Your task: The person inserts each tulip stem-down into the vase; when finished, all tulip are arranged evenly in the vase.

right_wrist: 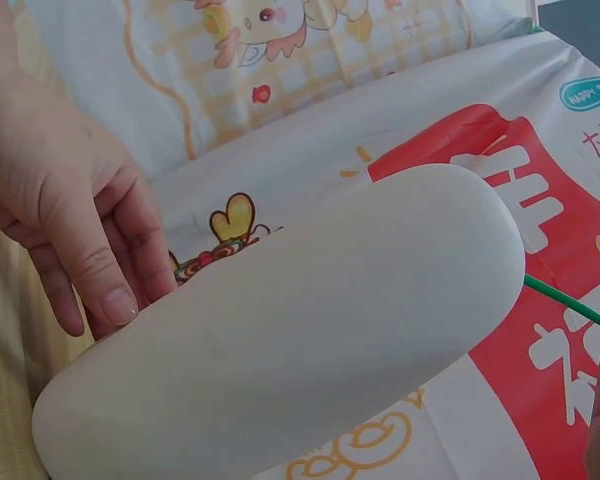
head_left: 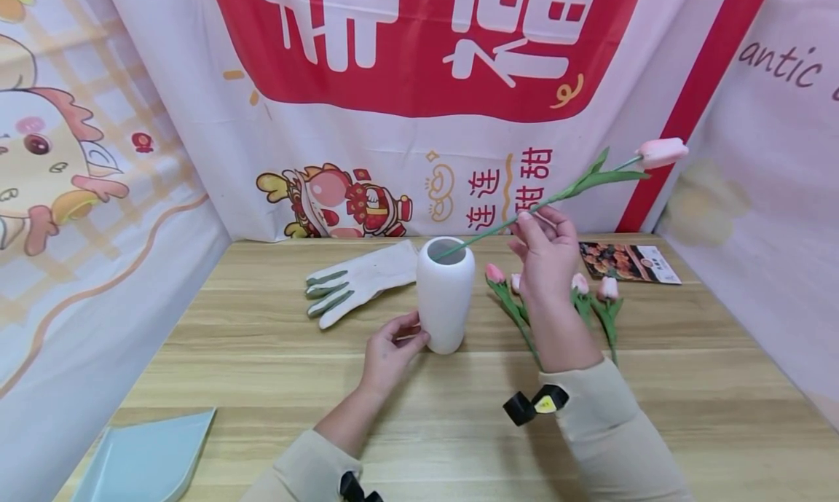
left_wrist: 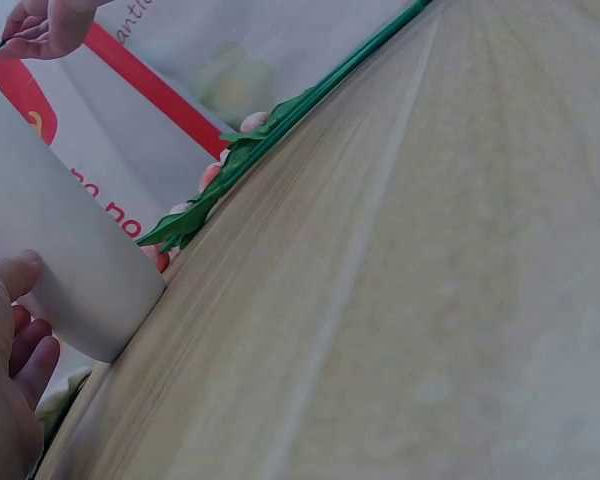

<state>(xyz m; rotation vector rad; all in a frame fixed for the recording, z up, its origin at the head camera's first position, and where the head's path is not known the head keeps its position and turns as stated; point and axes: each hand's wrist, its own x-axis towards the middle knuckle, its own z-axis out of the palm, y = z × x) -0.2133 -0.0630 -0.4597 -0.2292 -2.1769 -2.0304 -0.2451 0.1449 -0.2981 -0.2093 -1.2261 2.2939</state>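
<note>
A white vase (head_left: pixel 446 298) stands upright on the wooden table. My left hand (head_left: pixel 393 349) holds it low on its left side, the thumb (left_wrist: pixel 18 275) against the wall. Above and right of the vase, my right hand (head_left: pixel 545 251) pinches the green stem of a pink artificial tulip (head_left: pixel 662 153). That stem slants down to the left, its lower end inside the vase mouth. In the right wrist view, the stem (right_wrist: pixel 570 303) enters past the vase rim. Several more pink tulips (head_left: pixel 608 289) lie on the table beneath my right forearm, partly hidden by it.
Behind the vase to the left lies a white and green glove (head_left: pixel 360 277). A dark printed packet (head_left: pixel 629 262) rests at the back right. Near the front left corner is a pale blue dustpan-like tray (head_left: pixel 147 455). Printed cloth hangs along the back and both sides.
</note>
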